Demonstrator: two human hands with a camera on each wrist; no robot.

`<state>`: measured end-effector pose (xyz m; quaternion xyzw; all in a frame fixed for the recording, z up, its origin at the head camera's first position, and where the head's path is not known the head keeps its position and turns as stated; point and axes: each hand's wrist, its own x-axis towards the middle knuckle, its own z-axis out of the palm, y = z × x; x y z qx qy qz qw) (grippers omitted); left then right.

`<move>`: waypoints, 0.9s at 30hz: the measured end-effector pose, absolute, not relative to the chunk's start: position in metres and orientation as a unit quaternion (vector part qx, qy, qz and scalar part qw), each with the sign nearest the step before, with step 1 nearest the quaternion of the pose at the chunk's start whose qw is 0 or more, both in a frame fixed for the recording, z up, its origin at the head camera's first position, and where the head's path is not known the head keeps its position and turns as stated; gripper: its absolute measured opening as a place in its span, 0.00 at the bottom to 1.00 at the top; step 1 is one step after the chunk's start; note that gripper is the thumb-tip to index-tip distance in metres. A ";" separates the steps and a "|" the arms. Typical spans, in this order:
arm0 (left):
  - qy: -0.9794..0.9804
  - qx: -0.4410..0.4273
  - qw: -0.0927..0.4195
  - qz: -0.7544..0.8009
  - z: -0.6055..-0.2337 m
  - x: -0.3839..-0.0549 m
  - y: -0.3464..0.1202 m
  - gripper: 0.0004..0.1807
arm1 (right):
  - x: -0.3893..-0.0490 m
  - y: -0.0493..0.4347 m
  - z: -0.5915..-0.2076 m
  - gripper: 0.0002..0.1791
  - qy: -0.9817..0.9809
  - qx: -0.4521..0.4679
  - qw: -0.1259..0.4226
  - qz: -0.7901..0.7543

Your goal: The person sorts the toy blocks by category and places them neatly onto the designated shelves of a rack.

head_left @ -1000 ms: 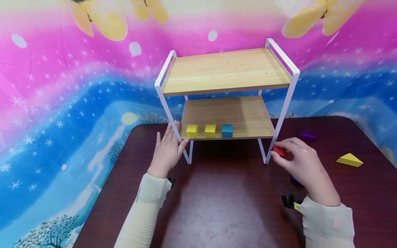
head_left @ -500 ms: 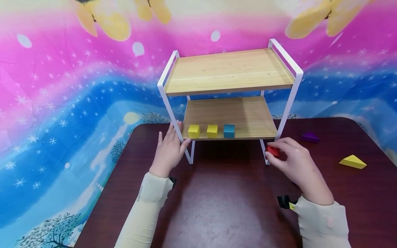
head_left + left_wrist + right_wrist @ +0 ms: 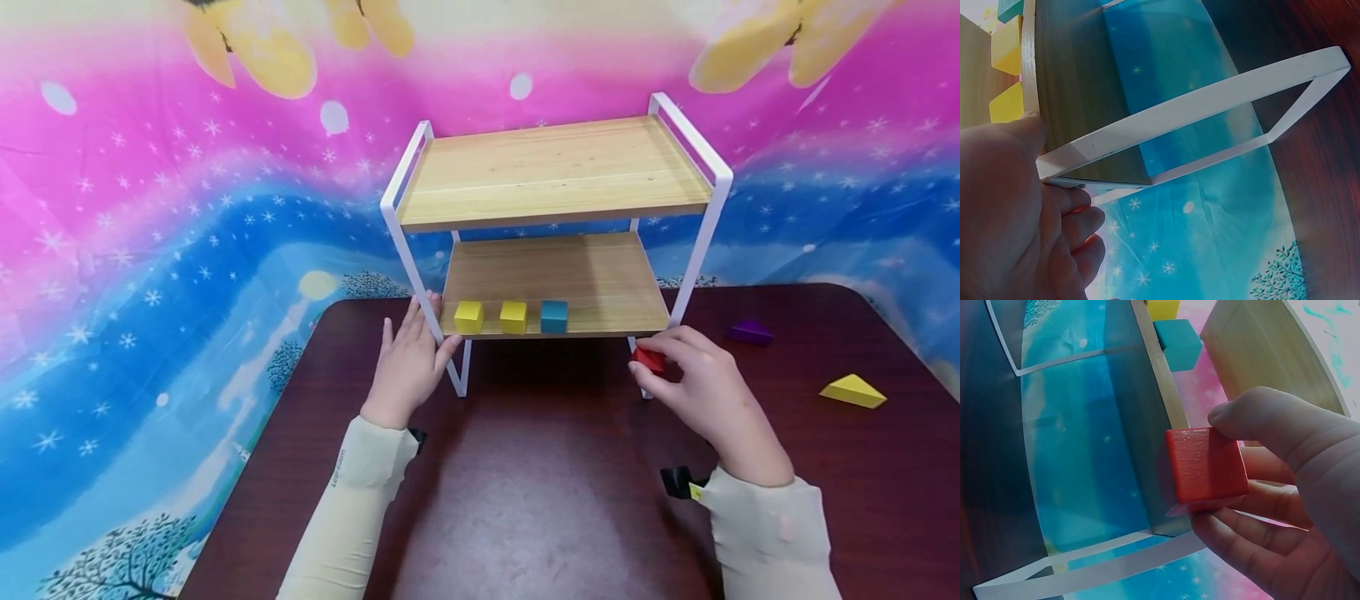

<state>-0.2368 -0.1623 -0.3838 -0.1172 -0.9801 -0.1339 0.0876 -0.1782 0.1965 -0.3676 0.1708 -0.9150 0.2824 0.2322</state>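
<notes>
- Red block: glossy, cube-like, rounded edges; just below the lower shelf's right front corner
- Right hand: grip pinching it, thumb against fingertips
- Left hand: grip loose, fingers extended, touching the white post
- Left sleeve: small dark lettering, illegible

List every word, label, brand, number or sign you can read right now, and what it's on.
None can be read with certainty.
Left sleeve: small dark lettering near the cuff, too small and blurred to read.
Yellow tag by the right sleeve: too small to tell whether anything is printed on it.
Red block, teal cube, shelf: no text on the sides that show.
</notes>
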 end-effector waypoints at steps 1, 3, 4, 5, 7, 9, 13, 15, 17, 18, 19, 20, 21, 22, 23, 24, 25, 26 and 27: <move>-0.980 -0.118 0.089 -0.134 -0.384 -0.237 -0.162 0.41 | -0.179 0.196 -0.367 0.19 -0.915 0.171 0.234 0.282; -0.980 -0.119 0.092 -0.134 -0.384 -0.237 -0.162 0.41 | -0.179 0.196 -0.366 0.18 -0.914 0.172 0.237 0.279; -0.979 -0.120 0.093 -0.135 -0.384 -0.237 -0.162 0.41 | -0.179 0.196 -0.366 0.18 -0.915 0.172 0.238 0.278; -0.979 -0.121 0.094 -0.136 -0.384 -0.237 -0.162 0.41 | -0.180 0.196 -0.365 0.18 -0.915 0.172 0.238 0.276; -0.978 -0.122 0.095 -0.137 -0.384 -0.237 -0.161 0.41 | -0.180 0.195 -0.364 0.17 -0.916 0.172 0.239 0.273; -0.978 -0.122 0.096 -0.136 -0.383 -0.236 -0.161 0.41 | -0.181 0.194 -0.363 0.17 -0.916 0.174 0.239 0.272; -0.979 -0.122 0.098 -0.135 -0.383 -0.236 -0.161 0.41 | -0.182 0.192 -0.359 0.17 -0.914 0.180 0.241 0.271; -0.979 -0.121 0.097 -0.133 -0.383 -0.237 -0.161 0.40 | -0.183 0.191 -0.357 0.17 -0.914 0.182 0.243 0.271; -0.980 -0.119 0.096 -0.130 -0.383 -0.237 -0.161 0.41 | -0.184 0.191 -0.356 0.16 -0.912 0.185 0.244 0.271; -0.980 -0.118 0.094 -0.129 -0.383 -0.237 -0.161 0.41 | -0.185 0.190 -0.355 0.16 -0.912 0.186 0.245 0.272; -0.981 -0.116 0.093 -0.128 -0.383 -0.237 -0.161 0.40 | -0.185 0.190 -0.354 0.16 -0.911 0.188 0.246 0.273; -0.981 -0.115 0.092 -0.128 -0.383 -0.237 -0.162 0.40 | -0.186 0.189 -0.354 0.16 -0.910 0.189 0.246 0.274; -0.981 -0.115 0.091 -0.128 -0.383 -0.237 -0.162 0.41 | -0.186 0.189 -0.353 0.16 -0.909 0.190 0.247 0.276; -0.981 -0.115 0.092 -0.127 -0.383 -0.237 -0.162 0.41 | -0.187 0.188 -0.353 0.16 -0.908 0.192 0.249 0.277; -0.981 -0.116 0.091 -0.127 -0.383 -0.237 -0.162 0.40 | -0.187 0.188 -0.352 0.16 -0.907 0.193 0.251 0.277; -0.981 -0.115 0.089 -0.127 -0.383 -0.237 -0.162 0.40 | -0.188 0.188 -0.352 0.16 -0.907 0.193 0.252 0.278; -0.981 -0.116 0.092 -0.126 -0.383 -0.237 -0.162 0.40 | -0.188 0.187 -0.351 0.17 -0.906 0.194 0.253 0.277; -0.981 -0.117 0.093 -0.125 -0.383 -0.237 -0.162 0.40 | -0.189 0.186 -0.351 0.17 -0.906 0.194 0.254 0.278; -0.981 -0.117 0.095 -0.124 -0.383 -0.236 -0.162 0.40 | -0.190 0.186 -0.350 0.17 -0.905 0.194 0.255 0.278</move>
